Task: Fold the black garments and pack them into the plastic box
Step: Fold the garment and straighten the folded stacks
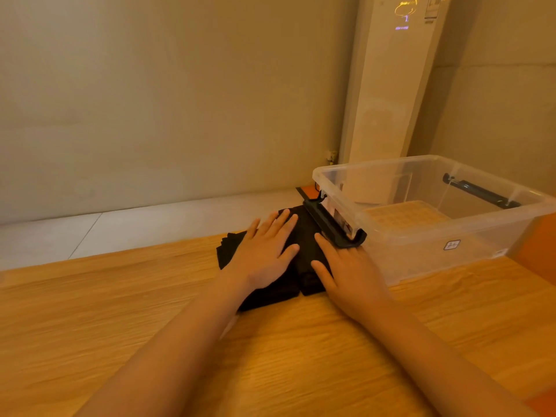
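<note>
**Hands flat on the garment**

The folded black garment [304, 233] lies on the table [270, 356], touching the clear box [421, 254]. Left hand [264, 254] and right hand [350, 275] press it, fingers straight and spread.

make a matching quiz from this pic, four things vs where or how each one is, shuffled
1 left hand
2 right hand
3 black garment
4 plastic box

a see-through, on the right side of the table
b flat on the garment, beside the box's black handle
c folded, under both hands
d flat on the garment's left part

Pairs: 1-d, 2-b, 3-c, 4-a
</note>
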`<control>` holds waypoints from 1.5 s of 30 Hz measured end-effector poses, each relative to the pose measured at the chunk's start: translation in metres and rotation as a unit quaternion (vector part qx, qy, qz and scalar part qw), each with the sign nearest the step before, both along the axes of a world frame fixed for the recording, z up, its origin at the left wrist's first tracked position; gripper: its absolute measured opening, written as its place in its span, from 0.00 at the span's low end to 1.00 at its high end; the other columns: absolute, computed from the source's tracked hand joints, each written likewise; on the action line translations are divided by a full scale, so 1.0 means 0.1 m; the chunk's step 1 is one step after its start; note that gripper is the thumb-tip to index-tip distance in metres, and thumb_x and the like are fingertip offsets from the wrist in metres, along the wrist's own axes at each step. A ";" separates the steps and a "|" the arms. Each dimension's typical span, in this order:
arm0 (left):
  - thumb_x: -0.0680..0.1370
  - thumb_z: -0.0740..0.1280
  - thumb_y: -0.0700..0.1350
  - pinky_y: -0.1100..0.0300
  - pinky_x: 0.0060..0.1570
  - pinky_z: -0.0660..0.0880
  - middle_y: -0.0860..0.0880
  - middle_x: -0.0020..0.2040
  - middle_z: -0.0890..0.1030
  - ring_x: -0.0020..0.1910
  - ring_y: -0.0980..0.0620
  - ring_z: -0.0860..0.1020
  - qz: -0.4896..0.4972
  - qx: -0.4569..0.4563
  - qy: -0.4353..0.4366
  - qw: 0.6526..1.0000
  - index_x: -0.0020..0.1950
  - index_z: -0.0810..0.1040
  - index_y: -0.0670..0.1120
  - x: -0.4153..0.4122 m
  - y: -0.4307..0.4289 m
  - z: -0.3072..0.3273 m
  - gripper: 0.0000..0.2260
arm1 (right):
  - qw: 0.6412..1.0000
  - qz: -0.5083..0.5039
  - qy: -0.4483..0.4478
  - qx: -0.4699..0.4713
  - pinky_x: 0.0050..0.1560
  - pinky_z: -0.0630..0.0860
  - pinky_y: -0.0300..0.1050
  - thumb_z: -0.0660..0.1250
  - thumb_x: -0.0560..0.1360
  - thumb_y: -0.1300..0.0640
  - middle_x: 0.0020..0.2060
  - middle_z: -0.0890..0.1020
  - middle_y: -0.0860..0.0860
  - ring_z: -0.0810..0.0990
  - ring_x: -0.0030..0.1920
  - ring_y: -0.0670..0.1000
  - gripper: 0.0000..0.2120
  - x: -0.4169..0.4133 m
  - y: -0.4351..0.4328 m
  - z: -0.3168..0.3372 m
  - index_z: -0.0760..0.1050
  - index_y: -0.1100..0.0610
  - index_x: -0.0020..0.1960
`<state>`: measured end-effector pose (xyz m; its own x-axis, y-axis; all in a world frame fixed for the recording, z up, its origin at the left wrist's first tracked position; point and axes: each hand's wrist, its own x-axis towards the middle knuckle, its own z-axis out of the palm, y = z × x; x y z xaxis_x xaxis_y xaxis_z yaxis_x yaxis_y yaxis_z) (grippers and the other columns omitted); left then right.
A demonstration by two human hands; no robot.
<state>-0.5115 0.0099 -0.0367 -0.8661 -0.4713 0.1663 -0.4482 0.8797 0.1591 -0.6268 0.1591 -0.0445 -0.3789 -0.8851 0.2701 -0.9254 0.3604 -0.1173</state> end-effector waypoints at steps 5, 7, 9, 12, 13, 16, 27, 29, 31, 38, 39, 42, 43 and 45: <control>0.80 0.47 0.64 0.47 0.74 0.35 0.54 0.78 0.38 0.76 0.52 0.35 0.047 0.055 -0.090 0.993 0.78 0.42 0.57 0.40 -0.02 -0.17 0.30 | 1.000 -0.011 0.002 0.024 0.74 0.51 0.47 0.43 0.75 0.33 0.76 0.59 0.50 0.55 0.76 0.51 0.36 0.05 -0.02 0.01 0.53 0.49 0.78; 0.80 0.48 0.64 0.46 0.74 0.35 0.54 0.79 0.39 0.77 0.52 0.36 0.046 0.089 -0.090 0.991 0.78 0.43 0.56 0.37 -0.03 -0.23 0.30 | 0.999 -0.012 0.003 0.036 0.75 0.48 0.47 0.45 0.76 0.32 0.77 0.56 0.49 0.52 0.77 0.50 0.36 0.06 -0.01 0.00 0.51 0.49 0.78; 0.80 0.48 0.64 0.46 0.74 0.35 0.53 0.79 0.41 0.77 0.52 0.38 0.035 0.093 -0.082 0.992 0.79 0.43 0.56 0.33 -0.04 -0.25 0.30 | 0.999 -0.016 0.010 0.040 0.75 0.47 0.47 0.44 0.76 0.32 0.77 0.54 0.49 0.50 0.77 0.50 0.35 0.05 -0.01 -0.01 0.50 0.48 0.78; 0.80 0.49 0.64 0.46 0.74 0.36 0.53 0.79 0.42 0.77 0.52 0.39 0.032 0.084 -0.080 0.993 0.79 0.44 0.56 0.30 -0.07 -0.25 0.30 | 0.998 -0.024 0.011 0.050 0.75 0.47 0.48 0.35 0.69 0.28 0.77 0.55 0.49 0.50 0.77 0.51 0.43 0.07 -0.02 -0.02 0.49 0.48 0.78; 0.80 0.48 0.64 0.45 0.74 0.36 0.53 0.79 0.42 0.77 0.52 0.39 0.031 0.082 -0.078 0.993 0.79 0.44 0.56 0.30 -0.07 -0.24 0.30 | 0.998 -0.024 0.013 0.050 0.75 0.46 0.48 0.32 0.67 0.29 0.77 0.54 0.49 0.49 0.77 0.51 0.44 0.09 -0.02 -0.01 0.49 0.49 0.78; 0.80 0.47 0.64 0.47 0.74 0.34 0.54 0.79 0.42 0.77 0.55 0.38 0.038 0.065 -0.051 0.996 0.78 0.43 0.56 0.38 -0.05 -0.23 0.29 | 0.999 -0.020 0.013 0.048 0.75 0.44 0.49 0.35 0.71 0.29 0.78 0.49 0.49 0.47 0.77 0.51 0.41 0.15 0.02 -0.01 0.46 0.49 0.78; 0.82 0.44 0.60 0.54 0.72 0.31 0.56 0.78 0.37 0.75 0.58 0.32 0.069 0.028 -0.015 0.997 0.77 0.39 0.56 1.13 0.22 -0.16 0.26 | 0.996 0.063 0.054 0.012 0.76 0.43 0.50 0.34 0.76 0.37 0.77 0.56 0.51 0.48 0.77 0.50 0.35 0.88 0.05 -0.02 0.58 0.51 0.76; 0.82 0.44 0.60 0.54 0.73 0.32 0.56 0.78 0.37 0.75 0.58 0.33 0.070 0.016 -0.015 0.997 0.78 0.39 0.55 1.35 0.25 -0.12 0.27 | 0.995 0.092 0.039 0.010 0.73 0.34 0.48 0.28 0.72 0.35 0.78 0.46 0.49 0.37 0.76 0.48 0.39 1.01 -0.03 0.00 0.47 0.50 0.78; 0.80 0.41 0.64 0.54 0.74 0.32 0.56 0.78 0.38 0.74 0.59 0.33 0.078 -0.015 -0.017 0.997 0.77 0.39 0.55 1.61 0.27 -0.07 0.29 | 0.992 0.117 0.042 -0.001 0.72 0.33 0.47 0.24 0.71 0.33 0.78 0.45 0.48 0.36 0.75 0.47 0.41 1.23 -0.15 0.03 0.46 0.50 0.78; 0.72 0.37 0.67 0.57 0.73 0.34 0.55 0.79 0.47 0.75 0.60 0.39 0.189 -0.094 0.051 0.976 0.79 0.48 0.52 3.05 0.23 0.33 0.38 | 0.976 0.214 -0.008 -0.036 0.74 0.39 0.46 0.28 0.72 0.34 0.78 0.50 0.49 0.43 0.77 0.48 0.41 2.32 -0.67 0.28 0.48 0.52 0.78; 0.73 0.38 0.67 0.57 0.74 0.35 0.55 0.79 0.48 0.76 0.59 0.41 0.204 -0.096 0.063 0.972 0.79 0.49 0.52 3.28 0.26 0.37 0.37 | 0.972 0.230 -0.024 -0.047 0.75 0.41 0.46 0.34 0.76 0.36 0.78 0.52 0.49 0.45 0.77 0.48 0.36 2.51 -0.74 0.35 0.50 0.52 0.78; 0.75 0.43 0.66 0.57 0.74 0.37 0.56 0.78 0.52 0.77 0.58 0.46 0.251 -0.101 0.086 0.959 0.78 0.53 0.52 3.95 0.34 0.40 0.34 | 0.951 0.292 -0.061 -0.078 0.75 0.44 0.45 0.49 0.82 0.44 0.77 0.57 0.49 0.50 0.77 0.48 0.26 3.11 -0.94 0.47 0.54 0.53 0.77; 0.76 0.46 0.65 0.56 0.75 0.38 0.55 0.78 0.54 0.77 0.57 0.48 0.269 -0.101 0.090 0.954 0.78 0.55 0.52 4.15 0.34 0.40 0.33 | 0.943 0.314 -0.072 -0.084 0.75 0.45 0.44 0.50 0.82 0.45 0.77 0.58 0.49 0.51 0.77 0.48 0.26 3.30 -1.01 0.48 0.55 0.54 0.77; 0.78 0.54 0.62 0.53 0.76 0.42 0.53 0.78 0.56 0.77 0.55 0.50 0.319 -0.095 0.098 0.938 0.78 0.57 0.51 4.51 0.30 0.38 0.30 | 0.928 0.350 -0.097 -0.087 0.74 0.48 0.44 0.52 0.82 0.46 0.76 0.59 0.50 0.54 0.76 0.49 0.25 3.69 -1.13 0.49 0.57 0.54 0.76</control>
